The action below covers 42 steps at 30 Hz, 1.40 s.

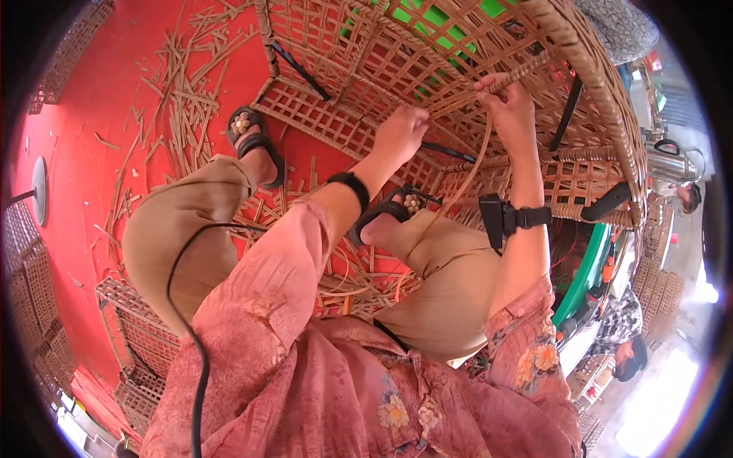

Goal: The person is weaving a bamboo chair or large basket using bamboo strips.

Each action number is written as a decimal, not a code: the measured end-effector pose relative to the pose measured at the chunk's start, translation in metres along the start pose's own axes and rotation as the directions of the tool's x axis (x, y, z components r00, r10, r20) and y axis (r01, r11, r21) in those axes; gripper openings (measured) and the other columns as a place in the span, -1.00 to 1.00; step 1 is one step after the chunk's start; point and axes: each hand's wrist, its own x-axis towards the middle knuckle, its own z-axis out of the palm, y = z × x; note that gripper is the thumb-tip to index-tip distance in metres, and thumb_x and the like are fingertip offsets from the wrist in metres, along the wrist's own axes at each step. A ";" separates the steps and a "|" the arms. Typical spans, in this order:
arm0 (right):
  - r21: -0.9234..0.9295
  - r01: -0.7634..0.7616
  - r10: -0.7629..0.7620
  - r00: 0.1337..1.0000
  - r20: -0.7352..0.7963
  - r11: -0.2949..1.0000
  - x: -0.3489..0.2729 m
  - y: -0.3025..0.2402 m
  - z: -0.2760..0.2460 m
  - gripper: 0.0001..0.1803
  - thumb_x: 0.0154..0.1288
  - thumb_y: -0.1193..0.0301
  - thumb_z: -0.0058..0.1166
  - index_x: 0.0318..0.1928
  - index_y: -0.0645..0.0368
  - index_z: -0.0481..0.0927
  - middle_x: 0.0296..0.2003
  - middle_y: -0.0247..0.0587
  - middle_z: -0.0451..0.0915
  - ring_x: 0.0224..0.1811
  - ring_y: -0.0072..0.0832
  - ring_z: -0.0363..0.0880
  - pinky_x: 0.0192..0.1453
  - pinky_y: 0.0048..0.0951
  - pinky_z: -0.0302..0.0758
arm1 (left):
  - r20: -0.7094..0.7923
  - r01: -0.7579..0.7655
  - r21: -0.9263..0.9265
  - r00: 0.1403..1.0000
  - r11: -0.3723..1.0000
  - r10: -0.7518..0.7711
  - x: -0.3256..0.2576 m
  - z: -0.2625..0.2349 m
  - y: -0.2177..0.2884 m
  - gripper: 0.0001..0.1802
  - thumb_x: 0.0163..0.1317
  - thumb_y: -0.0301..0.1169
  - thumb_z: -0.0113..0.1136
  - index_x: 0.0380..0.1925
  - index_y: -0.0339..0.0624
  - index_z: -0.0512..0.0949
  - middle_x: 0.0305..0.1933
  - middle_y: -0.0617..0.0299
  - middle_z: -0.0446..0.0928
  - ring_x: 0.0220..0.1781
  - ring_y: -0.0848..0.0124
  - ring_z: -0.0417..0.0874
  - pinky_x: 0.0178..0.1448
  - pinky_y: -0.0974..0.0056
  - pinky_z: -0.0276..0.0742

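A red floor (92, 137) fills the left and far side of the scene, strewn with cut cane scraps (179, 99). On it stands a big woven cane frame (458, 84), an open lattice with a thick braided rim (611, 99) curving down the right side; it takes up the far right, just beyond the person's knees. Flat lattice panels (141, 343) are stacked at the near left, more at the far left edge.

The person sits with tan trousers and sandalled feet (256, 141) on the floor, one foot left of the frame, the other touching its base.

The left hand (401, 133) is pressed on the lattice near the frame's middle, fingers curled in; whether its grip holds anything I cannot tell. The right hand (508, 103) is further right and slightly farther, its grip pinched tight on a thin cane strand (481, 149) that runs from the weave down in a long loop toward the lap. A black strap with a small box (500, 217) circles the right wrist; a black band (351, 187) circles the left.
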 end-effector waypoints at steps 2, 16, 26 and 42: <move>0.014 -0.037 0.037 0.999 -0.003 0.999 0.003 0.001 -0.003 -0.88 0.12 0.56 0.12 -0.29 0.14 0.59 -0.52 -0.42 0.52 -0.52 -0.69 0.37 -0.43 -0.58 0.31 | -0.033 0.015 -0.114 0.999 0.993 -0.018 0.027 0.004 0.024 -0.76 0.23 -0.39 0.13 -0.10 -0.13 0.57 -0.22 0.06 0.49 -0.14 0.13 0.57 -0.04 0.12 0.46; 0.071 -0.069 0.067 0.997 0.032 0.995 0.004 -0.006 -0.003 -0.80 0.12 0.65 0.08 -0.22 0.18 0.53 -0.37 -0.43 0.58 -0.42 -0.74 0.43 -0.32 -0.65 0.38 | 0.274 0.208 -0.508 0.959 0.835 -0.072 0.074 0.008 0.018 -0.78 0.29 -0.30 0.09 -0.16 -0.18 0.55 -0.30 0.29 0.53 -0.30 0.45 0.46 -0.13 0.27 0.39; 0.002 -0.062 0.062 0.998 -0.014 0.998 0.001 -0.008 0.001 -0.80 0.11 0.65 0.10 -0.22 0.18 0.53 -0.42 -0.46 0.53 -0.44 -0.75 0.41 -0.35 -0.67 0.33 | 0.318 0.277 -0.609 0.944 0.743 -0.091 0.071 -0.001 0.023 -0.76 0.12 -0.20 0.31 -0.39 -0.11 0.56 -0.37 0.31 0.54 -0.25 0.51 0.49 -0.09 0.35 0.40; -0.012 -0.077 0.078 0.993 0.092 0.997 0.002 -0.012 -0.007 -0.78 0.09 0.65 0.09 -0.21 0.22 0.57 -0.31 -0.35 0.61 -0.32 -0.65 0.53 -0.17 -0.60 0.45 | 0.011 0.178 -0.630 0.975 0.756 -0.221 0.063 0.023 0.035 -0.72 0.07 -0.20 0.32 -0.49 -0.21 0.58 -0.55 0.28 0.50 -0.46 0.49 0.47 -0.31 0.31 0.39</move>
